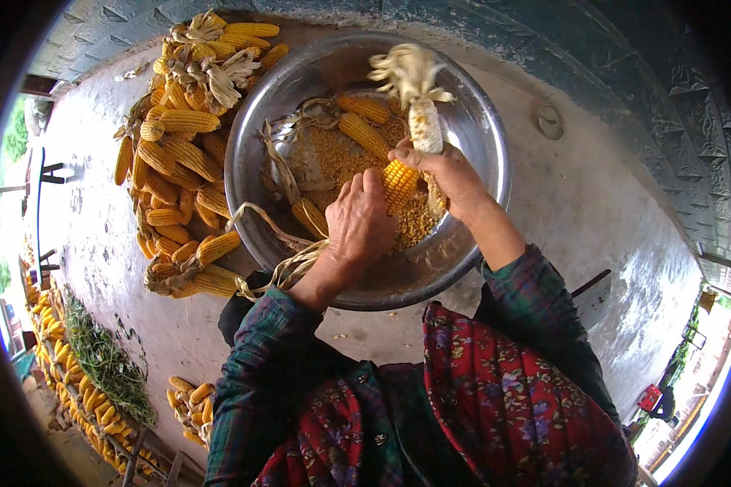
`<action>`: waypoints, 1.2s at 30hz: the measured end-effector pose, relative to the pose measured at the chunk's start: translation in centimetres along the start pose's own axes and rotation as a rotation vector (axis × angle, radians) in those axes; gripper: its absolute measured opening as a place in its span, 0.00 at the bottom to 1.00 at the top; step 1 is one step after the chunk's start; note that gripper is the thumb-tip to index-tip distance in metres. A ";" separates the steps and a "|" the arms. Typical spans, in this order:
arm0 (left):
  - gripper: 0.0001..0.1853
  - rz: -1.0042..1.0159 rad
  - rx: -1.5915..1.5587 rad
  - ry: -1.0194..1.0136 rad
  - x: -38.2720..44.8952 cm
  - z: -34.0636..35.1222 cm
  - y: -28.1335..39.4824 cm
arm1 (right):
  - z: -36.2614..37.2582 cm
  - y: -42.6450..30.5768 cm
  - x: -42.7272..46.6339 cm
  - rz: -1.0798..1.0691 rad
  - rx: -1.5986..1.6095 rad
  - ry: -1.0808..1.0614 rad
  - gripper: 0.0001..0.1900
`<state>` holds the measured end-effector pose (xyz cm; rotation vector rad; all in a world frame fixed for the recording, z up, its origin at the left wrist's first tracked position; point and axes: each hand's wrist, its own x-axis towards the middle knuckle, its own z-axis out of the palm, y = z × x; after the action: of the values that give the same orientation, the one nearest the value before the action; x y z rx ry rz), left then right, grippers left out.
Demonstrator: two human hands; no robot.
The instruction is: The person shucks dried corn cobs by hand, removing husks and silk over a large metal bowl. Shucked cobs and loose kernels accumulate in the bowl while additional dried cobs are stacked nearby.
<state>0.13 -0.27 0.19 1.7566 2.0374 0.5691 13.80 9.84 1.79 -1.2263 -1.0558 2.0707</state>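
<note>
My left hand (362,216) is closed around an ear of yellow corn (399,184), its kernels showing between my two hands. Pale husk strips (301,259) trail from under my left wrist over the basin rim. In my right hand (454,176) is a mostly bare corn cob (425,129), with a blurred tuft of dry husk (409,70) at its upper end. The cob's lower end and the ear meet near my right thumb; the exact contact is hidden. Both hands are over a large metal basin (490,115) holding loose kernels (417,222) and several ears (362,134).
A heap of corn ears (176,152) lies against the basin's left side. A smaller pile (194,406) sits near my left elbow. Strung corn (91,402) and cut greenery (106,359) are at far left. A dark embossed metal panel (615,67) borders the concrete floor (591,182).
</note>
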 end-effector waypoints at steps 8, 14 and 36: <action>0.38 -0.149 -0.816 -0.346 1.3 -2.6 -1.7 | -1.4 -0.1 1.0 -0.339 -0.276 0.036 0.13; 0.20 -0.221 -1.028 -0.692 1.4 -3.4 -2.3 | -0.5 -2.6 -0.4 -0.409 -0.185 -0.065 0.14; 0.15 -0.256 -0.720 -0.557 -0.4 -2.5 -1.2 | 1.0 -0.7 0.4 -0.508 -0.270 0.171 0.09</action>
<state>-2.11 -0.94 1.65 1.0505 1.3887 0.5561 12.79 10.14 2.43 -1.0903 -1.4231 1.4498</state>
